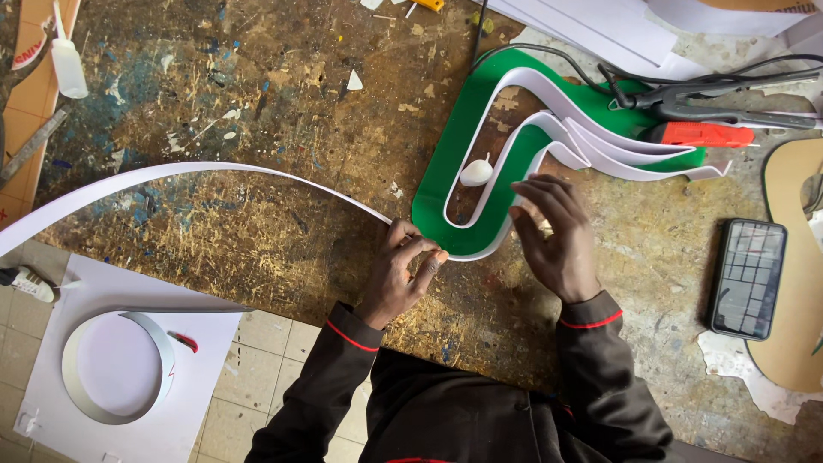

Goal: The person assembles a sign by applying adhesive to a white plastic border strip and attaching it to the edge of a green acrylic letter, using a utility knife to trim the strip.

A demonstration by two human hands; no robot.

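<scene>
Left hand: my left hand point(401, 273) pinches the white strip point(214, 176) between thumb and fingers, closed on it at the bottom curve of the green shape point(459, 146)
Right hand: my right hand point(553, 236) lies fingers bent over the same strip on the far side of that curve, pressing it to the green edge; whether it grips, I cannot tell
Strip: long, thin, standing on edge; one end wound along the green shape, the free end sweeping off left across the bench point(257, 94)
Green shape: flat curved cut-out lying on the bench, strip following its outline
Handling, as I judge: strip light and springy, likely to flex back off a curve; best held close to the bend, pinched by its flat faces; edge may kink if forced
Glue bottle: small white bottle point(477, 172) lying inside the green loop
Nearby: phone point(747, 276) to my right, pliers point(720, 99) and red knife point(699, 134) beyond the shape
</scene>
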